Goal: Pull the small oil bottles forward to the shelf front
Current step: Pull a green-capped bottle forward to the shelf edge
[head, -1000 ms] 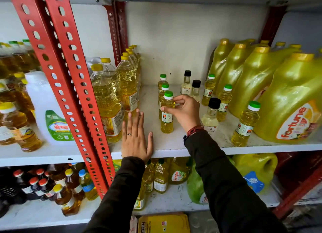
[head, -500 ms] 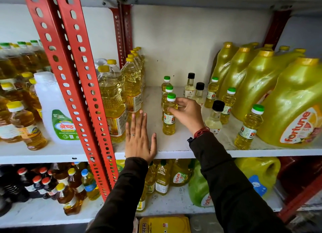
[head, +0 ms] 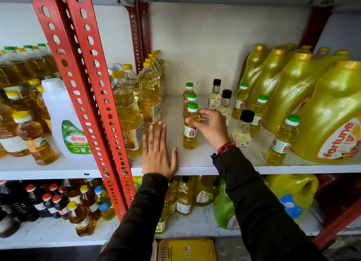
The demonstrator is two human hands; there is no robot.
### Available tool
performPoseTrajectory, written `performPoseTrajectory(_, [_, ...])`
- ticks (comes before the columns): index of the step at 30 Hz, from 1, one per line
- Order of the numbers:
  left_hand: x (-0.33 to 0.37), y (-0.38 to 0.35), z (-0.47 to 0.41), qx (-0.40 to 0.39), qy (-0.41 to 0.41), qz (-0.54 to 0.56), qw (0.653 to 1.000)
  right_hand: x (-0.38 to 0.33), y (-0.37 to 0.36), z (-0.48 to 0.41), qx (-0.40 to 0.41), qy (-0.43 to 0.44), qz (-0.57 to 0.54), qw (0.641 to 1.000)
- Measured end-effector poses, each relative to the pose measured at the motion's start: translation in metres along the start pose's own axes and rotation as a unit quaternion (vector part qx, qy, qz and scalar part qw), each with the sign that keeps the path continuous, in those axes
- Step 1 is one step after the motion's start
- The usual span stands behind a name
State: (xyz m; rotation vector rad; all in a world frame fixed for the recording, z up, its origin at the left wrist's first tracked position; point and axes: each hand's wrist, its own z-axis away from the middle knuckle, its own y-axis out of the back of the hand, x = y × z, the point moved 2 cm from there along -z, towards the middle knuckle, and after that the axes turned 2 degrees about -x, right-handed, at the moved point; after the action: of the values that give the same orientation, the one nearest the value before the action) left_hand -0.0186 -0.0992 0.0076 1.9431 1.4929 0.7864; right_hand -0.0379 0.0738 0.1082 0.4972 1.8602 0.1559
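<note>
We see the left hand [head: 158,152] lying flat on the white shelf [head: 197,164] near its front edge. At its two o'clock, the right hand [head: 210,127] grips a small green-capped oil bottle [head: 190,130], thumb and fingers around its shoulder. Two more small green-capped bottles [head: 191,98] line up at twelve o'clock behind it; big yellow jugs [head: 330,114] stand at three o'clock.

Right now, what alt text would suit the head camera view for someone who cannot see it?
A person's right hand grips a small green-capped oil bottle on a white shelf, while the left hand rests flat near the shelf's front edge. More small bottles stand behind it, with large yellow oil jugs to the right and tall oil bottles to the left.
</note>
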Motion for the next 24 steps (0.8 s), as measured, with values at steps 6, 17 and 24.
performPoseTrajectory(6, [-0.001,-0.001,0.0,0.001,-0.002,0.009,1.0,-0.006,0.008,0.017,-0.021,-0.004,-0.012,1.0])
performPoseTrajectory(17, [-0.001,-0.003,0.001,0.004,-0.002,0.013,1.0,-0.01,0.023,0.061,-0.023,0.021,-0.027,0.999])
performPoseTrajectory(24, [-0.001,-0.003,0.001,0.007,0.001,0.019,1.0,-0.009,0.024,0.063,-0.017,0.02,-0.034,0.999])
